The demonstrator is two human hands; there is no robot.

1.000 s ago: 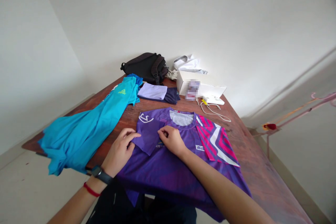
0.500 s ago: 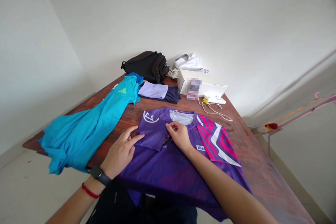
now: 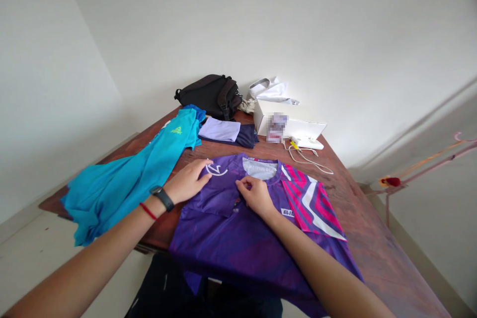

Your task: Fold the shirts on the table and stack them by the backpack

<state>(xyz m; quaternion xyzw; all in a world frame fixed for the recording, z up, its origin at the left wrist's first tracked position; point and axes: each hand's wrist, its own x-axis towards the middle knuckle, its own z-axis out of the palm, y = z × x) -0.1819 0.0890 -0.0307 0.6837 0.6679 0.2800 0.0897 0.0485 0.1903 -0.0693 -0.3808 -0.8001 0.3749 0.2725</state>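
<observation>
A purple T-shirt [image 3: 231, 238] lies spread on the table, with its collar away from me and its lower part reaching over the near edge. Its left sleeve is folded inward over the chest, while the pink-and-white patterned sleeve [image 3: 316, 198] lies on the right side. My left hand [image 3: 188, 179] rests at the shirt's left shoulder beside a white round logo, thumb and forefinger apart. Near the middle of the chest, my right hand [image 3: 257, 196] is closed, thumb and forefinger pinched at the folded sleeve's edge.
Left of the shirt lies a bright blue shirt [image 3: 126, 181], overhanging the table [image 3: 380, 238]. Folded lavender cloth [image 3: 219, 129] and dark cloth [image 3: 248, 135] lie behind. A black bag [image 3: 204, 95], a white box [image 3: 263, 117] and a white cable [image 3: 315, 163] stand or lie further back.
My left hand has moved up and forward along the shirt's left side, from the folded sleeve's lower part to the shoulder by the logo. My right hand stays in place.
</observation>
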